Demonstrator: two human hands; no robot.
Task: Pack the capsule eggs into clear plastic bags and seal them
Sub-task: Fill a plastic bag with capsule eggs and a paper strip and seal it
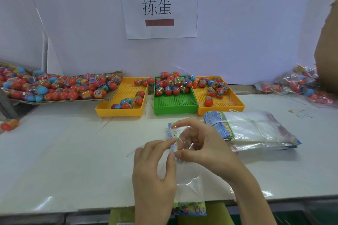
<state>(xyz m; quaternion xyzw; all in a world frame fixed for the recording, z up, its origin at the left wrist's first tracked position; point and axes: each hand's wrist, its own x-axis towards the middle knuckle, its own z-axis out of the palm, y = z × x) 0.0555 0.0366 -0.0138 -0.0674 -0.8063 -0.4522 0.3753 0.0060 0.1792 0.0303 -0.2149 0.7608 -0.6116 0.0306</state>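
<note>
- White tabletop (64, 160) backed by a pale wall, where a paper sign (160, 6) with two printed characters hangs above the work.
- Near the middle, the left hand (153, 175) and the right hand (203, 144) hold one clear bag (186, 175) between them, its printed strip hanging over the near table edge.
- Left thumb and forefinger pinch the bag's far end; the right thumb and fingers pinch the same end from the other side. Judging by the opposed pinches, they are working the mouth apart so an egg can go in.
- No egg is in this bag yet, as far as the film shows.
- Capsule eggs wait at the far side: a heap in the green tray (173, 106), a few in the left yellow tray (118, 111), more in the right yellow tray (221, 106). Sorted this way, they sit within a short reach.
- A larger heap fills the cardboard tray (108, 97) far left; one stray egg (9, 124) lies by the left edge.
- Just right of the hands lies a bundle of empty bags (256, 128), handy for the right hand.
- Filled bags (300, 82) are piled far right, out of the way.
</note>
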